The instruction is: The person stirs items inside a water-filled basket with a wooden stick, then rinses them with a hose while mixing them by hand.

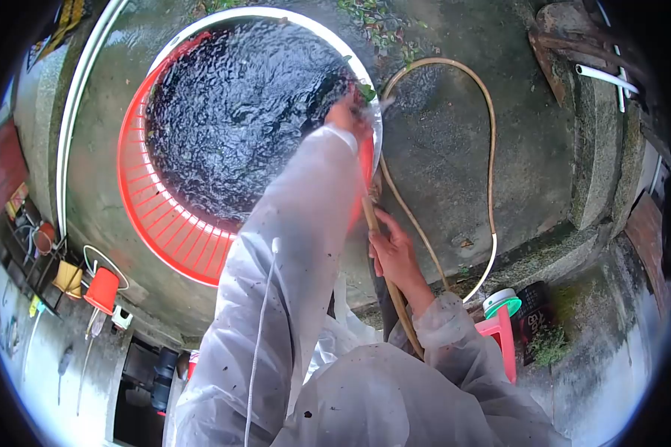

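Observation:
A large round tub (pixel 365 71) with a white rim holds a red slatted basket (pixel 138 201) and dark, rippling water (pixel 238 112). My left hand (pixel 350 115) is at the tub's right rim, beside some green leaves; its fingers are blurred, so what they hold is unclear. Below it, outside the tub, my right hand (pixel 399 257) has its fingers wrapped round a tan hose (pixel 404 316). The hose runs down past my right sleeve, and its upper end lies close to the red edge of the basket.
A looped hose (pixel 492 141) lies on the wet concrete right of the tub. White pipes (pixel 71 134) run along the left. At lower right are a red stool (pixel 505 339) and a green-rimmed container (pixel 502 302). A red bucket (pixel 102 289) is at lower left.

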`<state>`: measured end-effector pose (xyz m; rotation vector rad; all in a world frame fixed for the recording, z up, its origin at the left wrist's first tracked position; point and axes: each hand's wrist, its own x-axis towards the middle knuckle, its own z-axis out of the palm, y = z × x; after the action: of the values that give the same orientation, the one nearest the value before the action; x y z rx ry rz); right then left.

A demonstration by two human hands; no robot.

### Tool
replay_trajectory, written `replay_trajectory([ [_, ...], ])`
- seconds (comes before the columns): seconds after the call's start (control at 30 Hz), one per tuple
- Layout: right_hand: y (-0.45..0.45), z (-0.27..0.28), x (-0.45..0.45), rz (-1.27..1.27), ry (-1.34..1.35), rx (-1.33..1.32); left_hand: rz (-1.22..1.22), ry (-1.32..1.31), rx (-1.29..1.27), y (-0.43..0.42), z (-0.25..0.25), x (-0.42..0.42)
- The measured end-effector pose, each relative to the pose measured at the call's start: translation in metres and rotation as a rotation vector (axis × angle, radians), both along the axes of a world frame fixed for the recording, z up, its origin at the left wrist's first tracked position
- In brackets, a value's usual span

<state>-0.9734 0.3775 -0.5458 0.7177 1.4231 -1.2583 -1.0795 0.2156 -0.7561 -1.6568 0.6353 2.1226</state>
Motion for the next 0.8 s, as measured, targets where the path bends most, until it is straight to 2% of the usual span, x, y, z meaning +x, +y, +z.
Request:
replay_trajectory([
  [0.07, -0.001, -0.004, -0.012, 0.003, 0.041, -0.005, -0.005, 0.167, 0.003, -0.013, 0.011, -0.020],
  [0.1, -0.002, -0.006, -0.019, 0.010, 0.084, -0.008, 0.062, 0.164, -0.096, -0.019, 0.042, -0.039],
  [0.17, -0.009, -0.002, -0.037, -0.029, 0.080, -0.002, 0.055, 0.219, -0.086, -0.044, 0.065, -0.042],
  [0.23, -0.013, 0.005, -0.050, -0.065, 0.077, 0.004, -0.079, 0.320, -0.231, -0.068, 0.073, -0.034],
  [0.37, -0.018, 0.014, -0.066, -0.147, 0.097, -0.015, -0.104, -0.023, -0.421, -0.090, 0.066, 0.010],
  [0.5, -0.017, 0.015, -0.058, -0.099, 0.122, -0.051, -0.140, -0.067, -0.331, -0.088, 0.025, 0.065],
  [0.57, -0.019, 0.012, -0.051, -0.062, 0.133, -0.083, -0.862, -0.066, -0.977, -0.082, 0.015, 0.071],
  [0.6, -0.022, 0.014, -0.047, -0.058, 0.109, -0.079, -0.549, 0.114, -1.060, -0.072, 0.007, 0.066],
  [0.63, -0.024, 0.014, -0.045, -0.055, 0.092, -0.077, -0.540, 0.131, -1.062, -0.069, -0.001, 0.057],
  [0.7, -0.022, 0.013, -0.042, -0.043, 0.114, -0.068, -0.861, 0.441, -1.571, -0.076, 0.028, 0.011],
  [0.8, -0.011, 0.007, -0.040, -0.066, 0.171, -0.041, -1.219, 0.475, -1.589, -0.075, 0.044, -0.050],
])
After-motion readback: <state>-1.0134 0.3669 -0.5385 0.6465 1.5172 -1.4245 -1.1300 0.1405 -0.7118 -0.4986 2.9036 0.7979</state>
